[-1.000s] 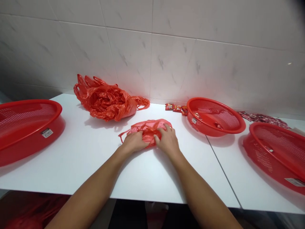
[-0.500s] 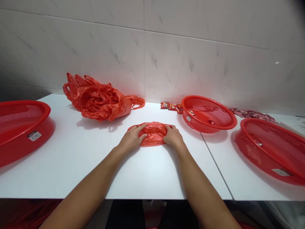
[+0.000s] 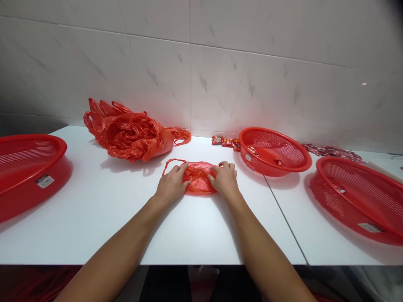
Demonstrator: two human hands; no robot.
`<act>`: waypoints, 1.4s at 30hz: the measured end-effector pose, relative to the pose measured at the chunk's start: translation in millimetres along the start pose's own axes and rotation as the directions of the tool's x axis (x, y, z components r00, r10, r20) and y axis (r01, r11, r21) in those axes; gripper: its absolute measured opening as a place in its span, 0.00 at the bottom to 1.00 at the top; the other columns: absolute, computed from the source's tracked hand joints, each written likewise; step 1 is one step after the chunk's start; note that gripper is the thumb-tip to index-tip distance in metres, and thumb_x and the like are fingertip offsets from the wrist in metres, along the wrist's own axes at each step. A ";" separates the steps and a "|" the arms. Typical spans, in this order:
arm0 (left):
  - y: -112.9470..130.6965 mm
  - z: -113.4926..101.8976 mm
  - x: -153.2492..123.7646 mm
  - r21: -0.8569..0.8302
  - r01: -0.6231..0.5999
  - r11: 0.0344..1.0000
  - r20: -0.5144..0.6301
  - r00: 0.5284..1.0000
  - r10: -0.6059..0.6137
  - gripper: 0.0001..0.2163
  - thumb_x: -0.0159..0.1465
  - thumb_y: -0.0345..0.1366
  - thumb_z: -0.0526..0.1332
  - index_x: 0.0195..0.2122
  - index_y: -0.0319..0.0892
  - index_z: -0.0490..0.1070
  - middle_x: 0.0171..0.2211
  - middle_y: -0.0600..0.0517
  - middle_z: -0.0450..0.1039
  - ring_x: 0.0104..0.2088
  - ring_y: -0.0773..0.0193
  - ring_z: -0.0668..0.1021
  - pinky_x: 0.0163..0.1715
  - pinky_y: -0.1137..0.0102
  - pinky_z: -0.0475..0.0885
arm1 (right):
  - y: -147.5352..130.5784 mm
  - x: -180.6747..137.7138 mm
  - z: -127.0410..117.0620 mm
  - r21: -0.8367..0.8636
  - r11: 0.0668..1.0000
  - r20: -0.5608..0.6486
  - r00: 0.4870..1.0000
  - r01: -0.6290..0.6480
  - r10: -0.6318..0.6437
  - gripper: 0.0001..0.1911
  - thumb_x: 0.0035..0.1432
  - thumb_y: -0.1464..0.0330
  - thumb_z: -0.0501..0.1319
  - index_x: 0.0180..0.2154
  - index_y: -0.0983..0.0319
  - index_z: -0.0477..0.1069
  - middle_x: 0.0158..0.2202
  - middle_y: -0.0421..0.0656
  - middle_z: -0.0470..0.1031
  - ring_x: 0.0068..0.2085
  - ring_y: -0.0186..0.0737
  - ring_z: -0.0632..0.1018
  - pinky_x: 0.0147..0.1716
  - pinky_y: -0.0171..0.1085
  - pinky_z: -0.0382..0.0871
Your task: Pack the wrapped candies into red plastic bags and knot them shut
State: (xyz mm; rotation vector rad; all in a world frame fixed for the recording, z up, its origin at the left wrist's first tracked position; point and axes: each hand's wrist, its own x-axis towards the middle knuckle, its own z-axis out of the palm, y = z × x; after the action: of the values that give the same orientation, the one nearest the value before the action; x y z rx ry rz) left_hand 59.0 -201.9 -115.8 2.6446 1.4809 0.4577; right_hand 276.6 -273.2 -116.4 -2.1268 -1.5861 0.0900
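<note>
A thin red plastic bag (image 3: 200,178) is spread low on the white table in front of me, its middle sunken and crumpled. One looped handle of it stands out at the upper left. My left hand (image 3: 171,184) is closed on the bag's left edge, thumb on the inner side. Closed on its right edge is my right hand (image 3: 226,179), with thumb and forefinger at the rim and the other fingers curled above. The parts of the bag beneath my palms are hidden.
A rolled bundle of red plastic bags (image 3: 135,136) lies near the tiled wall. Red strainer baskets stand at left (image 3: 31,184), back right (image 3: 273,163) and far right (image 3: 355,209). Small red packets (image 3: 227,141) lie behind, and more patterned packets (image 3: 336,152) sit farther right. A seam (image 3: 286,220) crosses the table.
The bag's rim has opened out and its middle looks flatter. A handle loop now shows at its left. My right hand has shifted slightly left, its fingers more raised.
</note>
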 end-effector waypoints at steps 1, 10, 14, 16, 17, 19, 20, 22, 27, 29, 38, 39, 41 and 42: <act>0.5 0.0 0.1 0.006 -0.035 0.999 -0.037 0.999 0.035 0.31 0.66 0.40 0.66 0.71 0.45 0.66 0.55 0.41 0.74 0.50 0.46 0.80 0.46 0.56 0.77 | 3.1 2.2 3.8 0.016 1.000 0.077 0.997 -0.025 0.023 0.17 0.63 0.59 0.67 0.52 0.53 0.83 0.59 0.53 0.72 0.60 0.64 0.67 0.56 0.56 0.64; -21.9 17.9 16.2 -0.050 -0.302 0.952 -0.075 0.951 0.298 0.26 0.66 0.46 0.65 0.64 0.44 0.76 0.67 0.38 0.68 0.67 0.37 0.69 0.68 0.43 0.65 | 48.1 39.0 -3.0 0.913 0.355 -0.176 0.591 -0.201 0.788 0.29 0.68 0.39 0.49 0.47 0.57 0.65 0.36 0.42 0.75 0.34 0.43 0.79 0.37 0.41 0.75; -21.7 20.3 16.4 -0.059 -0.261 0.963 -0.034 0.965 0.260 0.28 0.66 0.48 0.63 0.65 0.43 0.75 0.68 0.38 0.68 0.68 0.38 0.69 0.69 0.44 0.65 | 94.2 37.6 -34.0 0.985 0.045 0.007 0.305 -0.164 0.952 0.39 0.65 0.33 0.46 0.60 0.57 0.53 0.41 0.46 0.76 0.31 0.45 0.81 0.23 0.40 0.74; -17.5 18.6 13.9 -0.068 -0.252 0.965 -0.017 0.968 0.251 0.28 0.66 0.48 0.63 0.65 0.43 0.74 0.68 0.38 0.68 0.68 0.39 0.69 0.69 0.45 0.65 | 118.4 33.3 -49.2 0.988 -0.093 0.123 0.260 -0.124 0.958 0.41 0.61 0.35 0.54 0.62 0.56 0.51 0.42 0.47 0.77 0.30 0.46 0.83 0.19 0.39 0.74; -15.3 17.6 12.7 -0.074 -0.250 0.965 -0.010 0.968 0.250 0.27 0.67 0.48 0.63 0.65 0.43 0.74 0.68 0.38 0.68 0.69 0.39 0.69 0.69 0.45 0.65 | 128.4 31.7 -55.2 0.984 -0.135 0.164 0.285 -0.116 0.944 0.40 0.61 0.38 0.58 0.61 0.56 0.52 0.41 0.47 0.78 0.30 0.46 0.83 0.19 0.39 0.75; -11.5 15.8 10.7 -0.084 -0.250 0.965 -0.006 0.968 0.250 0.27 0.67 0.47 0.64 0.65 0.43 0.74 0.68 0.39 0.68 0.69 0.40 0.68 0.70 0.45 0.65 | 140.9 30.7 -62.1 0.981 -0.157 0.189 0.378 -0.114 0.906 0.33 0.61 0.48 0.62 0.59 0.56 0.55 0.39 0.46 0.80 0.29 0.47 0.84 0.20 0.39 0.77; -10.2 15.1 10.0 -0.089 -0.251 0.964 -0.008 0.968 0.251 0.26 0.66 0.46 0.64 0.65 0.44 0.74 0.68 0.39 0.68 0.69 0.40 0.68 0.70 0.45 0.65 | 142.7 31.3 -62.7 0.983 -0.147 0.179 0.418 -0.107 0.891 0.28 0.61 0.54 0.61 0.58 0.56 0.57 0.37 0.44 0.80 0.29 0.46 0.84 0.22 0.39 0.78; -8.8 14.1 9.2 -0.104 -0.252 0.962 -0.020 0.968 0.252 0.26 0.66 0.45 0.64 0.64 0.44 0.74 0.69 0.39 0.67 0.70 0.42 0.68 0.71 0.46 0.64 | 138.3 34.1 -58.6 0.992 -0.108 0.126 0.451 -0.065 0.884 0.24 0.61 0.62 0.58 0.57 0.55 0.57 0.35 0.40 0.80 0.28 0.43 0.84 0.23 0.37 0.78; -8.9 12.4 9.0 -0.168 -0.217 0.962 -0.009 0.976 0.218 0.26 0.64 0.45 0.66 0.64 0.46 0.75 0.71 0.41 0.64 0.71 0.40 0.66 0.72 0.45 0.62 | 111.1 40.9 -41.3 0.999 -0.021 0.003 0.531 0.028 0.847 0.21 0.59 0.68 0.54 0.54 0.54 0.56 0.34 0.34 0.78 0.29 0.36 0.83 0.28 0.33 0.78; -9.2 11.6 9.1 -0.181 -0.185 0.966 0.026 0.981 0.193 0.27 0.64 0.46 0.66 0.64 0.46 0.76 0.72 0.42 0.63 0.71 0.39 0.66 0.73 0.45 0.61 | 103.5 40.3 -40.2 0.999 -0.037 0.029 0.623 0.001 0.782 0.15 0.56 0.68 0.56 0.46 0.55 0.61 0.33 0.34 0.78 0.30 0.35 0.83 0.29 0.31 0.77; -12.0 14.2 11.9 -0.157 -0.143 0.977 0.105 0.981 0.161 0.30 0.65 0.50 0.65 0.66 0.43 0.74 0.73 0.40 0.62 0.72 0.37 0.65 0.72 0.46 0.61 | 67.9 24.9 -38.3 0.941 -0.027 0.337 0.924 -0.338 0.183 0.14 0.55 0.61 0.57 0.41 0.59 0.71 0.40 0.47 0.83 0.43 0.49 0.83 0.40 0.47 0.81; -12.5 14.9 12.4 -0.149 -0.154 0.977 0.103 0.980 0.170 0.30 0.65 0.49 0.65 0.66 0.42 0.74 0.72 0.39 0.63 0.72 0.38 0.65 0.73 0.47 0.60 | 63.5 23.6 -35.9 0.937 -0.007 0.347 0.929 -0.349 0.132 0.14 0.56 0.61 0.58 0.42 0.60 0.71 0.40 0.47 0.82 0.42 0.49 0.83 0.40 0.47 0.81; -13.1 15.3 13.1 -0.140 -0.172 0.975 0.102 0.977 0.187 0.31 0.65 0.49 0.65 0.67 0.41 0.73 0.72 0.38 0.63 0.72 0.39 0.65 0.73 0.48 0.60 | 55.7 21.6 -30.8 0.943 -0.002 0.331 0.939 -0.332 0.092 0.14 0.55 0.63 0.59 0.42 0.61 0.72 0.39 0.47 0.82 0.40 0.48 0.82 0.37 0.45 0.81; -13.0 15.0 13.0 -0.140 -0.176 0.974 0.106 0.976 0.192 0.31 0.65 0.49 0.66 0.67 0.41 0.73 0.72 0.38 0.63 0.72 0.39 0.65 0.73 0.48 0.60 | 52.2 20.7 -28.3 0.948 -0.006 0.316 0.944 -0.317 0.090 0.13 0.54 0.64 0.60 0.42 0.61 0.72 0.38 0.47 0.82 0.38 0.47 0.82 0.35 0.44 0.81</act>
State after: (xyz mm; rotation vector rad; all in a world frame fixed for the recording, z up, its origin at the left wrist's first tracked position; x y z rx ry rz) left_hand 59.1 -182.9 -129.9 2.6648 1.1378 0.3869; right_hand 338.9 -274.7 -108.3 -1.0396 -0.6567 1.1876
